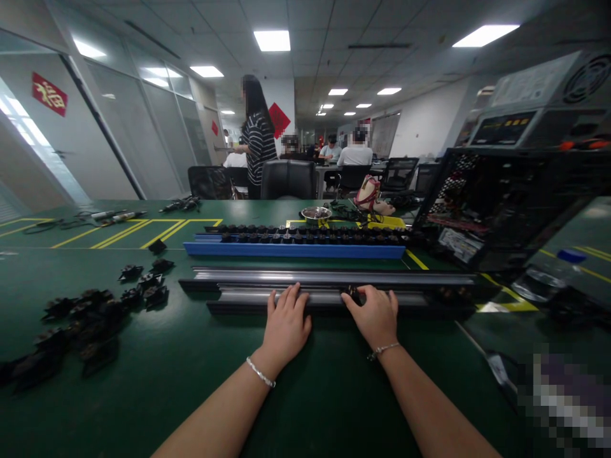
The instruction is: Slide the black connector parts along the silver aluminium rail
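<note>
My left hand (285, 321) lies on the near grey metal rail (258, 299), fingers stretched flat over its top. My right hand (375, 313) rests on the same rail further right, its fingertips pinched around a small black clip (352, 294) seated in the rail. A second, longer rail (329, 278) lies just behind. Beyond that a blue tray (296, 250) carries a long row of black clips.
Several loose black clips (90, 318) are scattered on the green table at the left. An open computer case (496, 203) stands at the right. A metal bowl (316, 214) and tools lie at the back. People sit and stand in the office behind.
</note>
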`<move>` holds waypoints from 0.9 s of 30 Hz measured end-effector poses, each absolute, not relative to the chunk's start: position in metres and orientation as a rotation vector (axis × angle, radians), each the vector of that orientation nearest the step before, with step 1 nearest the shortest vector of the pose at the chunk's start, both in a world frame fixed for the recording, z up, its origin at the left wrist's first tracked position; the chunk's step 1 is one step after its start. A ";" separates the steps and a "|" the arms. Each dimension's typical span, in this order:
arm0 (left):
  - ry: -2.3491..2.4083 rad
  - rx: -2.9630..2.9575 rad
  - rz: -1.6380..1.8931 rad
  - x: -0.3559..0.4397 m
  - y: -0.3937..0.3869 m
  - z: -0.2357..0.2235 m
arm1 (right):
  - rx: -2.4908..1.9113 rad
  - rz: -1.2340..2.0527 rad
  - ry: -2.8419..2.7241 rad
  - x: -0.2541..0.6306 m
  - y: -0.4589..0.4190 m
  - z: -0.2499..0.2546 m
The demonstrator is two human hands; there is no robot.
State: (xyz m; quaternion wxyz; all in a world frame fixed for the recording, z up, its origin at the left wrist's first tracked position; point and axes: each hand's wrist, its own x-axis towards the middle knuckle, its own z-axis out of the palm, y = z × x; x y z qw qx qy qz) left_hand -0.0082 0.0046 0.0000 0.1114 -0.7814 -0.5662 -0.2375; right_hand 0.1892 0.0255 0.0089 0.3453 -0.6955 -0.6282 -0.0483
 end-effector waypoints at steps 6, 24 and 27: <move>-1.653 -2.306 -0.695 -0.009 0.004 0.000 | -1.793 -0.162 -1.655 0.189 0.027 0.006; -1.655 -2.352 -0.718 -0.016 -0.007 -0.002 | -1.679 -0.223 -1.740 0.186 0.023 0.008; -1.672 -2.362 -0.720 -0.016 -0.007 -0.002 | -1.662 -0.211 -1.764 0.184 0.022 0.009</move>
